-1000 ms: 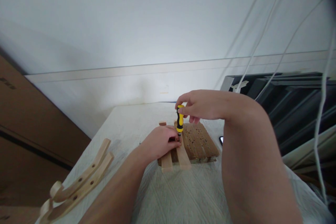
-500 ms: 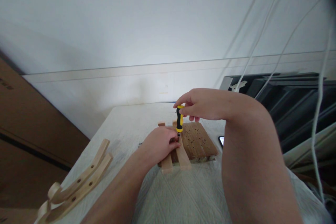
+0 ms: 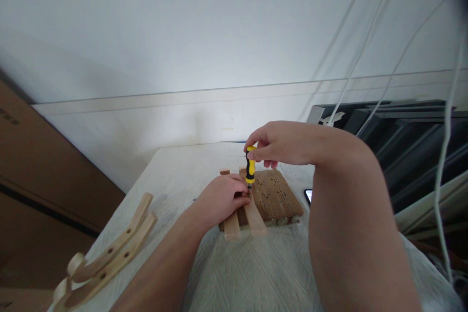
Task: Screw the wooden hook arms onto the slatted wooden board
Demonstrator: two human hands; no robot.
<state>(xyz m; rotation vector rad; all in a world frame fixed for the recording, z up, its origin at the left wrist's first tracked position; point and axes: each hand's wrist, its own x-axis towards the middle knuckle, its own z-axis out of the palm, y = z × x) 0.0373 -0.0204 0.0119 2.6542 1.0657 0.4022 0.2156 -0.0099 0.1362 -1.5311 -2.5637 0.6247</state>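
Status at the table (image 3: 256, 273)

**Right hand.** The right hand (image 3: 281, 144) is closed on the top of a screwdriver (image 3: 250, 168) with a yellow and black handle. Thumb and fingertips pinch the upper end of the handle. The forearm comes in from the right, raised above the table.

**Screwdriver.** The tool stands upright, near the middle of the table and towards its far side. Its tip points down onto the right slat (image 3: 255, 217). The contact point itself is hidden by fingers.

**Left hand.** The left hand (image 3: 221, 197) lies palm down on the workpiece and covers the far part of the left slat (image 3: 232, 228). Its fingers curl in against the screwdriver tip. Whether they pinch anything there cannot be told.

**Workpiece.** The two pale slats lie side by side, their near ends projecting towards the person. Just beside them on the right lies a darker perforated panel (image 3: 277, 195), touching the right slat along its edge.

**Surroundings.**
- The table carries a white textured covering.
- Two curved wooden pieces (image 3: 109, 253) with drilled holes lie together at the near left corner, well apart from the hands.
- A dark flat object (image 3: 308, 195) shows just right of the panel, partly hidden by the right forearm.
- White cables (image 3: 442, 156) hang on the right.
- A brown cardboard surface (image 3: 32, 170) stands at the left.
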